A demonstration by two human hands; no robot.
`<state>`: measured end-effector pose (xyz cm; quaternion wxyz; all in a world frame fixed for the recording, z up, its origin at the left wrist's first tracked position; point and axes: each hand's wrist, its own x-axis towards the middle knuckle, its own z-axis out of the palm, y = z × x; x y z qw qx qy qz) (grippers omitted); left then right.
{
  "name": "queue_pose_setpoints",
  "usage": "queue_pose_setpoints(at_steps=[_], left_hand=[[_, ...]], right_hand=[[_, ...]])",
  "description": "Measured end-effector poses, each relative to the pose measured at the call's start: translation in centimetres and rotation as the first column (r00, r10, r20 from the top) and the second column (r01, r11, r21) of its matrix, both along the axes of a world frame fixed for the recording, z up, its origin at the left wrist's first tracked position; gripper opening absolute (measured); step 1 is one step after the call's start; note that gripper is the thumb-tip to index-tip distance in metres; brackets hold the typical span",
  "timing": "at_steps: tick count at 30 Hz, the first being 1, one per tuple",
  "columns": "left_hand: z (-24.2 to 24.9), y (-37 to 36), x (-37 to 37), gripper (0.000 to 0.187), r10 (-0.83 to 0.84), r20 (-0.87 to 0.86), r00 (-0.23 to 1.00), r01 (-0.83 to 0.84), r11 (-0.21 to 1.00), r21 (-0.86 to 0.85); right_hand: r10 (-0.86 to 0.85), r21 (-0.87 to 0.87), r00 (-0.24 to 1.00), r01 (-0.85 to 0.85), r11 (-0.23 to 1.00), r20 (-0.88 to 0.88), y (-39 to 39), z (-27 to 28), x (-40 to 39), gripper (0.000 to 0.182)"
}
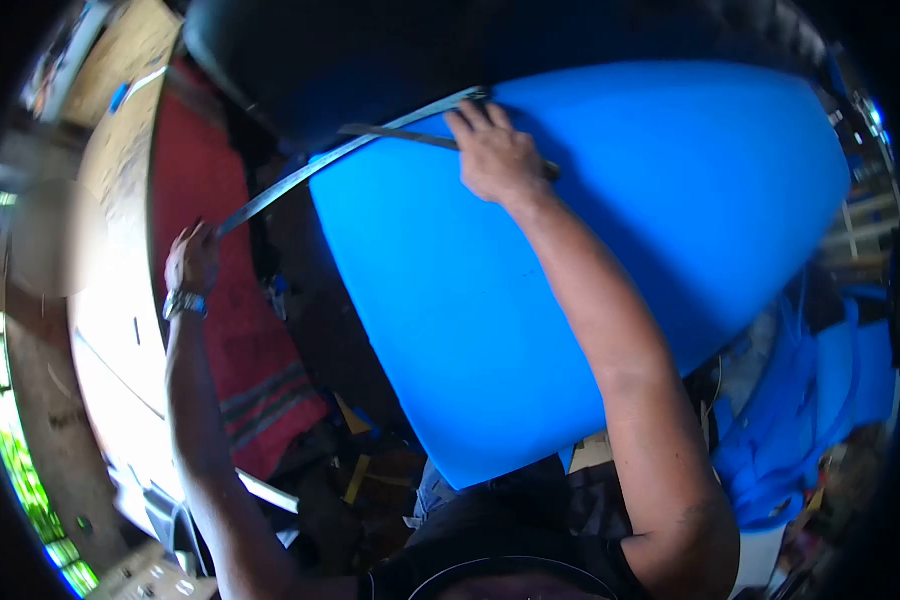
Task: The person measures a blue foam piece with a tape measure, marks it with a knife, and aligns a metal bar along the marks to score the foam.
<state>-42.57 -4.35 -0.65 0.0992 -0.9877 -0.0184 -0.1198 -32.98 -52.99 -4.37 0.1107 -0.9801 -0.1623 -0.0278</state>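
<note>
A long metal strip [310,168] runs slantwise from my left hand up to the top edge of a big blue sheet [450,300]. My left hand [192,262], with a watch on its wrist, is closed round the strip's lower left end, over a red cloth. My right hand [497,152] lies over the sheet's upper part, its fingers spread near the strip's far end. Under that palm passes a thin dark blade-like tool [400,134], which sticks out on both sides; its tip crosses the strip.
The red cloth [205,200] hangs beside a pale board [120,260] on the left. Blue offcuts [800,410] are heaped at the lower right. A large dark object [340,60] stands behind the sheet. Scraps lie on the floor below.
</note>
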Motion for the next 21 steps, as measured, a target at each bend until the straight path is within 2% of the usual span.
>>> queue_pose_setpoints(at_steps=[2,4,12,18,21], left_hand=[[0.7,-2.3,-1.1,0.023,0.080,0.003,0.997,-0.080,0.996,-0.033],[0.2,-1.8,-1.8,0.024,0.041,0.022,0.999,-0.040,0.998,-0.048],[-0.8,-3.0,-3.1,0.024,0.112,0.066,0.992,-0.105,0.989,-0.100],[-1.3,-2.0,-3.7,0.025,0.159,0.122,0.980,-0.145,0.983,-0.113],[-1.8,-2.6,-3.7,0.028,0.167,0.053,0.985,-0.160,0.981,-0.107]], right_hand=[[0.014,-0.038,1.000,-0.014,0.999,-0.010,-0.5,0.0,-0.3,0.051],[-0.003,-0.056,0.999,0.006,0.998,0.049,-0.3,0.0,-0.7,0.053],[-0.003,-0.195,1.000,0.004,0.981,0.008,-0.4,1.2,-1.3,0.055],[0.039,-0.181,0.999,-0.032,0.983,0.032,0.8,1.4,-0.4,0.056],[0.040,-0.199,0.999,-0.035,0.979,0.024,0.1,1.6,-0.7,0.055]])
